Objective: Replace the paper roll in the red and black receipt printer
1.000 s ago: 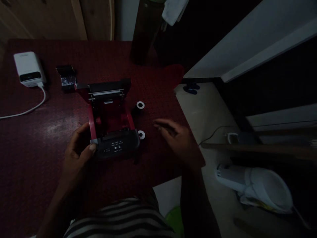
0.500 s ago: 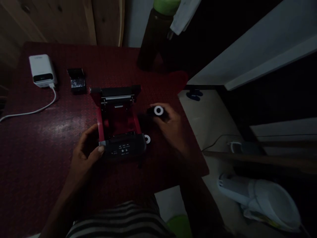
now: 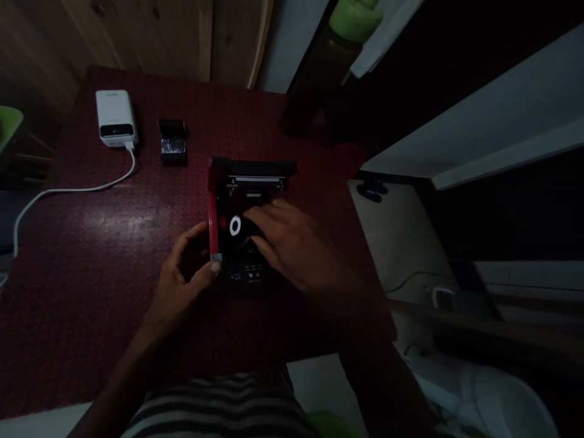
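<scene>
A label printer (image 3: 239, 286), red inside with a black front panel, stands on the red table with its dark lid raised at the back. My left hand (image 3: 180, 274) grips the printer's front left corner, thumb on the front panel and fingers along the red side wall. Over the open bay, my right hand (image 3: 289, 240) holds a black ribbon roll (image 3: 249, 227) with a white ring-shaped core (image 3: 235, 225) at its left end. The fingers hide much of the roll and the printer's right side. I cannot tell whether the roll touches the bay.
A white power bank (image 3: 115, 115) with a white cable (image 3: 91, 188) lies at the back left. Beside it is a small black roll with a shiny strip (image 3: 173, 145). A tall bottle with a green lid (image 3: 356, 21) stands at the back right. The table's right edge drops to the floor.
My right hand has carried the black roll leftward, from beside the printer to over its open bay. My left hand keeps its grip on the printer. The whole view has shifted.
</scene>
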`<state>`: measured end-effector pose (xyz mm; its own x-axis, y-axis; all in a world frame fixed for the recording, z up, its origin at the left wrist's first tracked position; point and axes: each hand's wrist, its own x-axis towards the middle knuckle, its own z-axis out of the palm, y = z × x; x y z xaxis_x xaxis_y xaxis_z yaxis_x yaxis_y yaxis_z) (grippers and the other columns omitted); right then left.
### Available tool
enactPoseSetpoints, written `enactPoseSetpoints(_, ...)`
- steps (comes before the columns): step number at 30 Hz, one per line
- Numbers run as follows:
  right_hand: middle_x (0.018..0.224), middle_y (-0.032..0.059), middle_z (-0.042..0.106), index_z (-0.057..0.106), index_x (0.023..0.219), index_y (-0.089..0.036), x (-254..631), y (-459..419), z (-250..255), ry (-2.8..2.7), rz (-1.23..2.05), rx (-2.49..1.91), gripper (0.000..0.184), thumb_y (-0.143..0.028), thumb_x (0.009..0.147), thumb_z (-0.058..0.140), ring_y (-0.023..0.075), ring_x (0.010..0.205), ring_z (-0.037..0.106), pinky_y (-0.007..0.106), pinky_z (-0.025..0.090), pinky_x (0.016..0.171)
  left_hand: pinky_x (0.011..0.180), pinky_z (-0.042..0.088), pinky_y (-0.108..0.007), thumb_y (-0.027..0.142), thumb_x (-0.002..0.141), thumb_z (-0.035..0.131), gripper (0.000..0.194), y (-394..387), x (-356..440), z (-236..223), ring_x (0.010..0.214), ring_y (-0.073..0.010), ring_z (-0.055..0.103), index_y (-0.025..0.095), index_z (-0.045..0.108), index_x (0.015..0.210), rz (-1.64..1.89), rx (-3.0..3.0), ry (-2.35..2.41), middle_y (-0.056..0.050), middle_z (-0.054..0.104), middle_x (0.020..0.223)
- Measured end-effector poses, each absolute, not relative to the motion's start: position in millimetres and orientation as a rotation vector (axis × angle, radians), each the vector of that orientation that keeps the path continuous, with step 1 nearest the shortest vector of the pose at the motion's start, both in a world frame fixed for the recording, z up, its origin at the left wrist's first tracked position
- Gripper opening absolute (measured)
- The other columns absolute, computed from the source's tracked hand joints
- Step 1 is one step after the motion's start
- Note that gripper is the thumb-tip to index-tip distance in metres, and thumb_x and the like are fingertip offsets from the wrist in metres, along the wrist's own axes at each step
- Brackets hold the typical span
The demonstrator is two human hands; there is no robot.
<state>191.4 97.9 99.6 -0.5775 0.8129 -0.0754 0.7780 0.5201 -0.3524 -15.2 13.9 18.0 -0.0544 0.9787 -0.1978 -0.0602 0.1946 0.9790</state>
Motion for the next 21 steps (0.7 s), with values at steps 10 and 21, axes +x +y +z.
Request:
enactPoseSetpoints(10, 0.107, 0.0147, 0.088, 0.084, 0.115, -0.018, 155, 111, 95, -2.839, 0.319, -1.664, 0.027, -0.002, 0.106, 0.065, 0.0304, 0.103, 0.083, 0.037, 0.06, 0.081, 0.118, 0.063, -0.051, 0.051, 0.096, 0.087, 0.068, 14, -15, 17, 0.144, -0.0359, 0.075, 0.026, 0.065, 0.155, 1.113, 0.983, 1.296, -0.013, 0.078, 0.153)
enactPoseSetpoints(21, 0.121, 0.0099, 0.088, 0.082, 0.126, -0.022, 175, 113, 77, -2.579, 0.707, -1.513, 0.034, -0.001, 0.105, 0.066, 0.027, 0.108, 0.085, 0.037, 0.065, 0.093, 0.12, 0.062, -0.053, 0.056, 0.094, 0.089, 0.069, 14, -17, 17, 0.147, -0.0391, 0.072, 0.026, 0.066, 0.153, 1.111, 1.007, 1.314, -0.014, 0.075, 0.157)
